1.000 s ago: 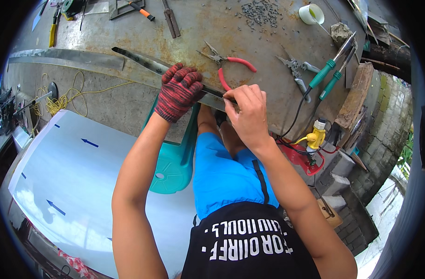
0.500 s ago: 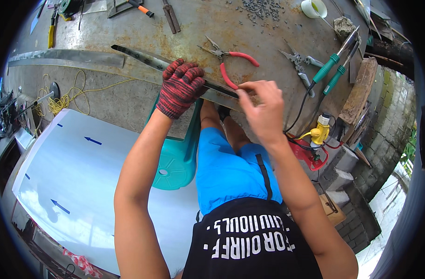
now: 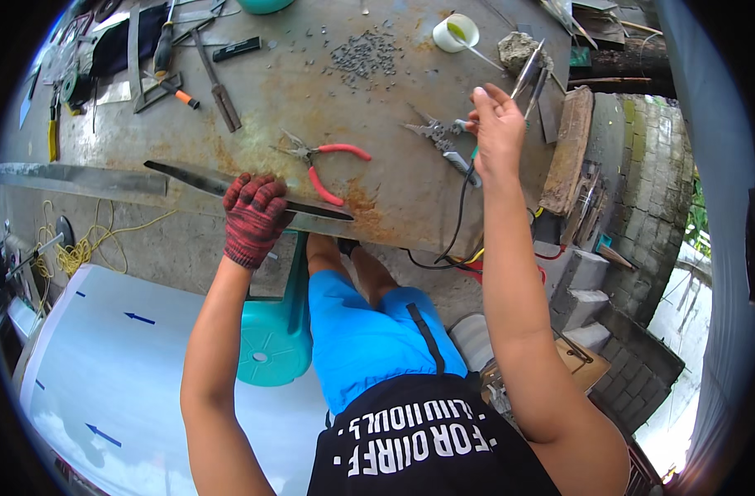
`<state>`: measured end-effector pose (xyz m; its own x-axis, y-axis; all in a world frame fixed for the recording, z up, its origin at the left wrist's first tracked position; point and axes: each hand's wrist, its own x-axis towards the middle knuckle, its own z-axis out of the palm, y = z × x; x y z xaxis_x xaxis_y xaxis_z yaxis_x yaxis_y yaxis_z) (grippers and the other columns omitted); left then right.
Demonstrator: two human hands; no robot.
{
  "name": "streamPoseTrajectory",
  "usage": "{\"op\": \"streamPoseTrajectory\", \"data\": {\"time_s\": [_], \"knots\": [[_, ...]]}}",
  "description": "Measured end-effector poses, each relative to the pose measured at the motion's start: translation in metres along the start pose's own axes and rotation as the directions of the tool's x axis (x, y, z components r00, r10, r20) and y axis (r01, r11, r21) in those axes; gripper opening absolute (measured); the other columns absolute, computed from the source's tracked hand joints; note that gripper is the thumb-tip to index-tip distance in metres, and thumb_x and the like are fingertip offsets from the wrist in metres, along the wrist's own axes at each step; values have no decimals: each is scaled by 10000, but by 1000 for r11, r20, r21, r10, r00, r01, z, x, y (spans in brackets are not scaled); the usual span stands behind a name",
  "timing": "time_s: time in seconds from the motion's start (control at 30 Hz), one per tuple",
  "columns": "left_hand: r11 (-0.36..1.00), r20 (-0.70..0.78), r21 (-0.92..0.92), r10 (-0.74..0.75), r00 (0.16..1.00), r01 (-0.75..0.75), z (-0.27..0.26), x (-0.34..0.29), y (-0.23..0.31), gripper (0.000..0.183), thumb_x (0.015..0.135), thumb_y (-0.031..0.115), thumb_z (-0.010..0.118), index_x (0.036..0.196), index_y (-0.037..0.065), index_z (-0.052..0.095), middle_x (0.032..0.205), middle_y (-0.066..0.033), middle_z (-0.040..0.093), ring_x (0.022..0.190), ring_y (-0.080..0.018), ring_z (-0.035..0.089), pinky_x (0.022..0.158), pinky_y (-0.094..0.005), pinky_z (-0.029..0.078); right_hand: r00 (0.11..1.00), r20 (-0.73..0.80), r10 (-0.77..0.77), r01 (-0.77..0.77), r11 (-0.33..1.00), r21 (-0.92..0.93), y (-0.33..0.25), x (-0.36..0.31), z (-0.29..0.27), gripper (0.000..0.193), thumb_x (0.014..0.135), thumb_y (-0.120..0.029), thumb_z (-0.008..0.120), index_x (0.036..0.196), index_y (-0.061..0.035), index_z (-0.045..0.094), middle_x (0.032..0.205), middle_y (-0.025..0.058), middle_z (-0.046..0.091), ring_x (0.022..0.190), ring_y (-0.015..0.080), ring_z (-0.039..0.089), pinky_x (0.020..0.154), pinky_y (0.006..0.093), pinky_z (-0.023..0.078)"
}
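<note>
My left hand (image 3: 257, 217), in a red and black knitted glove, is closed over the middle of a long thin dark metal strip (image 3: 319, 210) at the table's near edge. The strip's pointed left end reaches out beyond the glove. To the right, my bare right hand (image 3: 500, 136) has its fingers curled round the handle of a soldering iron (image 3: 526, 73); the metal tip shows above the hand, most of the handle is hidden. Red-handled pliers (image 3: 315, 155) lie open between my hands. Grey-handled pliers (image 3: 445, 139) lie just left of my right hand.
Many small dark bits (image 3: 365, 58) are scattered over the metal table (image 3: 270, 91). A white cup (image 3: 443, 35) stands near a rough stone (image 3: 516, 48). Another metal strip (image 3: 88, 180) lies at the left edge. Below are a green stool (image 3: 270, 347) and a black cable (image 3: 460, 215).
My right hand has left the right end of the metal strip and moved right and away onto the soldering iron. My left hand stays on the strip. The view has shifted to the right.
</note>
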<state>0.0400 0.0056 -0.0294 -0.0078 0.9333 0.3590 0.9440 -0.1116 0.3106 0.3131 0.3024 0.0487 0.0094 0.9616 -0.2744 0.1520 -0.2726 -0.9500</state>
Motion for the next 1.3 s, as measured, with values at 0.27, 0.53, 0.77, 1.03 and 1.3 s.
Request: {"op": "streamPoseTrajectory", "data": {"time_s": [0.27,0.53,0.77,1.03,1.3], "knots": [[1000,17,-5,5,1000,-4,1,4,1,340,706,306,811,967,211,614,1160,12,672,1207,-252,617,1146,-544,390,997,-69,23,-18,997,71,-1,55,21,447,981,-139,766,1339,69,596,890,71,680,680,119,617,568,294,568],[1000,19,14,-2,1000,2,2,3,0,380,675,288,807,1023,208,678,1172,20,686,1221,-230,615,1153,-518,404,972,-143,-186,175,981,-85,-11,77,34,177,996,-80,719,1114,51,738,816,55,699,620,111,628,559,258,575],[1000,15,11,2,1000,-2,3,2,-1,361,666,282,808,997,199,690,1174,9,691,1218,-232,622,1145,-519,416,866,-63,-495,359,706,-610,-20,73,15,221,940,-208,747,1093,-65,818,806,115,754,665,210,696,686,371,562],[1000,2,-3,-2,1000,2,3,3,1,360,657,279,823,982,206,687,1174,10,690,1222,-228,621,1151,-511,414,892,-62,-449,358,782,-510,-43,50,-17,245,941,-219,772,1133,-77,826,715,30,709,651,102,647,631,291,524],[999,-73,-11,36,997,-37,6,6,-2,318,708,287,813,960,214,633,1140,20,696,1171,-234,647,1111,-507,438,975,185,-120,168,947,-273,-80,-79,-37,212,982,-65,724,1177,-26,796,964,28,736,832,100,665,784,236,547]]}}
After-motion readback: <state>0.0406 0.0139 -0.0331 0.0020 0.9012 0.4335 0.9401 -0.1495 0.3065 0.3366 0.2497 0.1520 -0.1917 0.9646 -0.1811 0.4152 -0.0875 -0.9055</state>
